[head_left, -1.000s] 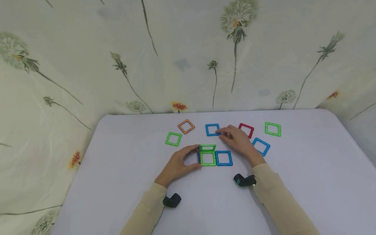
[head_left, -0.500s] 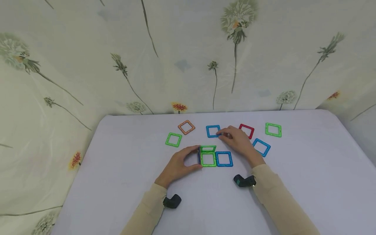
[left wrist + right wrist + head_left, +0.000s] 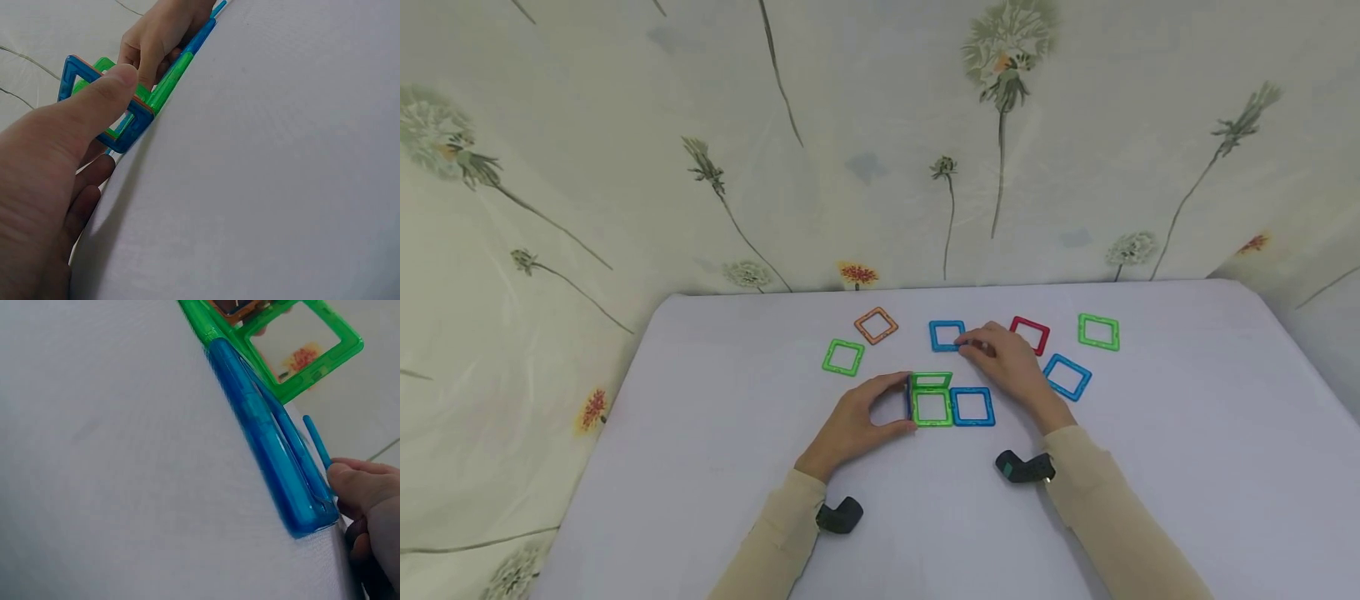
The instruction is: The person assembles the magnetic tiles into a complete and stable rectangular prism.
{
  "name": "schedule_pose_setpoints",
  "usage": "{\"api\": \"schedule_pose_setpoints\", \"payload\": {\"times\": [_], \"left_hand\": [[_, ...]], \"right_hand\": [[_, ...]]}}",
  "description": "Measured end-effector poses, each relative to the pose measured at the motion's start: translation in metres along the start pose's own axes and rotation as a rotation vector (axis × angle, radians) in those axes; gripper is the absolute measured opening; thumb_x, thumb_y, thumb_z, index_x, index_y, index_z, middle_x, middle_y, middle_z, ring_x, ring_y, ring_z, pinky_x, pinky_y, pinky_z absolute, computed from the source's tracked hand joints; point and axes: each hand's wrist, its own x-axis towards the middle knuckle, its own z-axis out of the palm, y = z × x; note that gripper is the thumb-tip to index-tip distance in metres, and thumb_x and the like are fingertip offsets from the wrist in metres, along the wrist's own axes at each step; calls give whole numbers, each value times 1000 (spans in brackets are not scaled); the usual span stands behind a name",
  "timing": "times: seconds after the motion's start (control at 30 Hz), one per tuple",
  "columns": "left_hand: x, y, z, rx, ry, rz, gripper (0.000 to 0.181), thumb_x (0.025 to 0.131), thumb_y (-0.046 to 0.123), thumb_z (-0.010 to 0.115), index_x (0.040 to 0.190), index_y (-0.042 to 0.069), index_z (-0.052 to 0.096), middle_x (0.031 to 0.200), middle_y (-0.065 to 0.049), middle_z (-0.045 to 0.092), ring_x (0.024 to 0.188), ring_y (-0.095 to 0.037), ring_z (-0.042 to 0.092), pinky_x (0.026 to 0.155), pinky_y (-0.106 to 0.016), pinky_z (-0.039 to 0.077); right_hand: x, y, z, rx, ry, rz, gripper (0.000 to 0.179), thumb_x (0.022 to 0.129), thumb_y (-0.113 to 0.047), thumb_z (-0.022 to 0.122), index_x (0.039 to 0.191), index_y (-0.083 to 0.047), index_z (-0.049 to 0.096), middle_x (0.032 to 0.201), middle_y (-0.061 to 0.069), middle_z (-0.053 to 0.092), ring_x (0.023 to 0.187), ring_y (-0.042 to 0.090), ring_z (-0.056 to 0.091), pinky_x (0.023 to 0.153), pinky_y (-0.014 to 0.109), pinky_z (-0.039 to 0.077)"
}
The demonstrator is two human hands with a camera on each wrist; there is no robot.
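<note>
My left hand (image 3: 853, 421) grips an upright blue magnetic tile (image 3: 139, 130), a hollow square, thumb at its near edge and fingers at the far side. This tile stands along the left edge of a flat green tile (image 3: 932, 422). A second green tile (image 3: 325, 365) rises from that flat tile's back edge. Flat on the table, a blue tile (image 3: 973, 422) adjoins the green one on the right. Further back, my right hand (image 3: 1011, 362) pinches the near right corner of another blue tile (image 3: 934, 335) between thumb and fingers.
Loose square tiles lie around on the white table (image 3: 715, 467): orange (image 3: 865, 333) and green (image 3: 827, 357) at the back left, red (image 3: 1043, 340), blue (image 3: 1078, 392) and green (image 3: 1099, 347) towards the right. A flower-patterned cloth (image 3: 865, 225) hangs behind the table.
The blue tile at the back has shifted slightly to the right in my right hand's pinch. My left hand and the joined tiles have stayed in place.
</note>
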Motion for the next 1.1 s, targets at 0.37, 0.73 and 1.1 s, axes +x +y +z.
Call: {"api": "schedule_pose_setpoints", "payload": {"times": [0.37, 0.73, 1.1], "left_hand": [[2, 2, -1, 10, -5, -4, 70, 80, 44, 72, 141, 31, 40, 135, 10, 54, 129, -6, 47, 111, -27, 37], [1, 3, -2, -3, -11, -21, 71, 78, 42, 73, 140, 32, 41, 136, 12, 53, 130, -5, 45, 111, -27, 37], [1, 3, -1, 1, -7, -21, 70, 78, 43, 73, 140, 33, 41, 135, 11, 54, 129, -5, 46, 111, -26, 37]], "right_hand": [[-1, 7, 3, 144, 112, -20, 19, 92, -27, 61, 109, -23, 69, 120, 0, 57, 103, 16, 54, 84, 23, 47], [-7, 4, 2, 287, 93, 62, 28, 94, -35, 56, 120, -27, 61, 122, -7, 62, 104, 12, 60, 83, 29, 56], [-11, 4, 2, 355, 185, 2, 21, 95, -31, 56, 114, -26, 62, 113, -6, 63, 96, -1, 59, 88, 5, 44]]}}
